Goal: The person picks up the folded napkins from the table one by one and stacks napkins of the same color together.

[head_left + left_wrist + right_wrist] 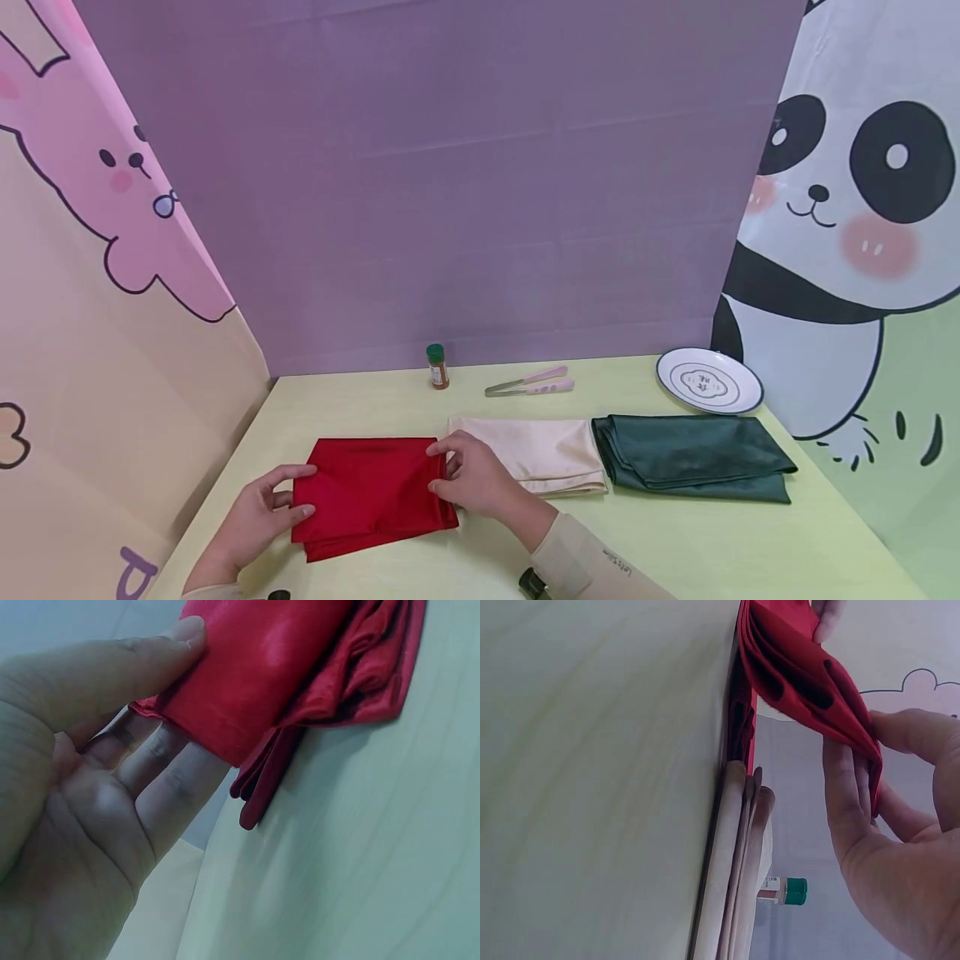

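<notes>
A folded red satin cloth (367,487) is held between both hands over the left part of the table. Its left edge is in my left hand (258,512); the left wrist view has the thumb (169,652) on top and the other fingers under the fabric. My right hand (480,475) pinches the right edge, with the loose folds of the red cloth (810,682) fanning apart in the right wrist view. That edge is raised, and more red layers lie below it. Beside the right hand lies a folded cream cloth (536,450), partly behind the hand.
A folded dark green cloth (690,454) lies right of the cream one. Farther back are a small green-capped bottle (437,367), pink-handled tongs (532,383) and a white plate (708,381) with a dark rim. A purple backdrop (480,183) rises behind the table (675,550).
</notes>
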Demonstrator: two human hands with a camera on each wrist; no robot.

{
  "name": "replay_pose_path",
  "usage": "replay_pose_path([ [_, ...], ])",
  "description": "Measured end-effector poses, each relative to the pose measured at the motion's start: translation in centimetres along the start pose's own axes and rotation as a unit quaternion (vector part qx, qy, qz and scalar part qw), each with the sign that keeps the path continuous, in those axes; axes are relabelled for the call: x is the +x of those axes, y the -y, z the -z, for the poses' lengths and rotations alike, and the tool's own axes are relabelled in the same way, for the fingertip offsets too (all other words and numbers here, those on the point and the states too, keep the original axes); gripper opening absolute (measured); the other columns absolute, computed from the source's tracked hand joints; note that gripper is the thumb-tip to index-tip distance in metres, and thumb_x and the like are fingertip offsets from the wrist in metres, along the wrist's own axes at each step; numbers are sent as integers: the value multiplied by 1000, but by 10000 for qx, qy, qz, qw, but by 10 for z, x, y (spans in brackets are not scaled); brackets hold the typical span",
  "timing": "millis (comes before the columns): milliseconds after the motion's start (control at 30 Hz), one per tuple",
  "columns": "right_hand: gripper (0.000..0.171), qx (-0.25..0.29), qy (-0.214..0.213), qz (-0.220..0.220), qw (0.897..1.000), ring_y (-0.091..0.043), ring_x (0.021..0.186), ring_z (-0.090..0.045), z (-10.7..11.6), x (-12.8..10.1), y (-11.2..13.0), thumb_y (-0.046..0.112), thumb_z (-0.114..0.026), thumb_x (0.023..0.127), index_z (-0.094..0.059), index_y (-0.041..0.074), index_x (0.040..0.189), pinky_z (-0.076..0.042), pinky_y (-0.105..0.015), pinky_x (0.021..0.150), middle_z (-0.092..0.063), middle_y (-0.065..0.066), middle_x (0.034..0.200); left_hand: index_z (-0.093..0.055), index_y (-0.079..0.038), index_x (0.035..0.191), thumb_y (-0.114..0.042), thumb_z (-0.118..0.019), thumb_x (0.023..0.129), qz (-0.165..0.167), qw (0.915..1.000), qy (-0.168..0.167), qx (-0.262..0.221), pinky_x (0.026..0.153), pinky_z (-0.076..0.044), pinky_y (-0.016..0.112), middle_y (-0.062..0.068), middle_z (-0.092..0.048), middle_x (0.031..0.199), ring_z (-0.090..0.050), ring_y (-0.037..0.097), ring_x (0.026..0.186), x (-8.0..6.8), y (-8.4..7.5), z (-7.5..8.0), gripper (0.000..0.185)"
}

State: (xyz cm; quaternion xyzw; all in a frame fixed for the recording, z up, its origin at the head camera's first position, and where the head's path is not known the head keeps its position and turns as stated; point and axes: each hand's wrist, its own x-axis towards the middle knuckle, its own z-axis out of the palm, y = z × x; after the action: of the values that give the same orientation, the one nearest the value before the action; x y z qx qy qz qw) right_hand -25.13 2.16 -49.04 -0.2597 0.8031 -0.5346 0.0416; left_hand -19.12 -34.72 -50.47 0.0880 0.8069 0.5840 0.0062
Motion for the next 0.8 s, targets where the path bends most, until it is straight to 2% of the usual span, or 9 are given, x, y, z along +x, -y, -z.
replay_pose_path([
  [167, 53, 10, 185, 64, 9998, -14, 79, -62, 1, 0, 0, 0, -83, 83, -66, 7, 133, -58, -26, 67, -56, 0, 117, -52, -2, 149, 1, -79, 90, -32, 9999, 31, -123, 82, -63, 42, 30, -53, 140, -74, 30, 103, 1, 0, -1, 65],
  [333, 55, -43, 208, 106, 9997, -15, 83, -63, 2, 1, 0, -4, -80, 85, -65, 8, 137, -59, -25, 71, -56, 2, 119, -54, -2, 148, 4, -80, 88, 46, 9998, -151, -158, 82, -63, 41, 26, -50, 146, -73, 26, 105, 3, 0, -2, 65],
  [433, 55, -10, 199, 105, 9997, -17, 86, -63, 3, 2, 0, -4, -79, 86, -65, 9, 137, -59, -25, 72, -56, 3, 120, -57, 0, 144, 6, -80, 87, 9, 9995, -306, -67, 81, -63, 39, 24, -51, 145, -73, 25, 104, 3, 1, -1, 61],
  [633, 49, 61, 122, 138, 9998, -17, 90, -63, 4, 0, 0, -3, -77, 89, -66, 9, 136, -60, -26, 72, -59, 1, 119, -68, -1, 131, 2, -83, 85, -93, 9962, -758, 415, 77, -61, 30, 19, -67, 129, -73, 21, 98, 2, 3, -1, 48],
  [700, 45, 126, 74, 103, 9998, -17, 89, -64, 4, 0, 0, -2, -77, 90, -68, 10, 133, -60, -27, 72, -61, 0, 116, -69, -1, 130, 1, -84, 85, -61, 9957, -815, 431, 78, -61, 29, 19, -71, 124, -73, 17, 97, 2, 2, -1, 47],
  [800, 36, 255, 29, 94, 9996, -18, 87, -66, 4, -1, -1, -2, -76, 92, -73, 12, 125, -60, -28, 72, -65, -3, 109, -68, 0, 131, 1, -83, 86, 9, 9960, -840, 295, 77, -62, 31, 20, -69, 126, -73, 16, 96, 3, 1, -2, 48],
])
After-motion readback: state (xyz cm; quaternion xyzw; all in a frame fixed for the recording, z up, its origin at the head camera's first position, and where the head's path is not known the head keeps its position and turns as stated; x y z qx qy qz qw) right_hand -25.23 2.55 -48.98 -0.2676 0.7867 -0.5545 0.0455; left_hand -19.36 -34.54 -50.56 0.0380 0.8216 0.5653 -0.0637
